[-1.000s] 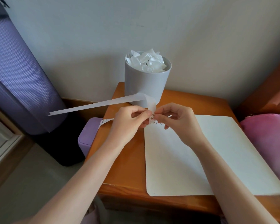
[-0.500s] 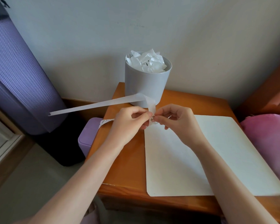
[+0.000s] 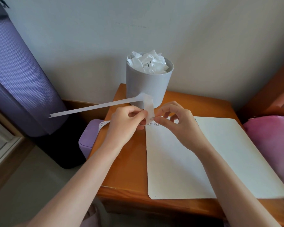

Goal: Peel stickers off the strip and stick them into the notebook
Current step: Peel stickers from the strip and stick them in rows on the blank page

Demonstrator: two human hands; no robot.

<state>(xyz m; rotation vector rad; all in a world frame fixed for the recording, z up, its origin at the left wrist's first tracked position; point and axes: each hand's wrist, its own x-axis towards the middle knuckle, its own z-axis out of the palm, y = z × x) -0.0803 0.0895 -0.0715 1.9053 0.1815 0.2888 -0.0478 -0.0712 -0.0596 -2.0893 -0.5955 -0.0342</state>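
Note:
A long white sticker strip (image 3: 95,107) loops up between my hands, and its bare tail reaches far out to the left. My left hand (image 3: 126,124) pinches the strip just left of the loop. My right hand (image 3: 174,123) pinches a small sticker (image 3: 152,119) at the strip's lower end with thumb and forefinger. The printed end of the strip (image 3: 103,124) hangs out behind my left hand. An open white notebook (image 3: 195,161) lies on the wooden table (image 3: 126,164), with two small stickers (image 3: 153,124) at its top left corner.
A grey cup (image 3: 147,86) full of crumpled white backing paper stands at the table's back edge. A purple box (image 3: 88,141) sits low beside the table on the left, with a rolled purple mat (image 3: 20,76) behind it. Pink fabric (image 3: 272,145) lies to the right.
My hands have shifted slightly, and the two stickers on the notebook's corner now show below my fingers. The strip's loop stands a little taller.

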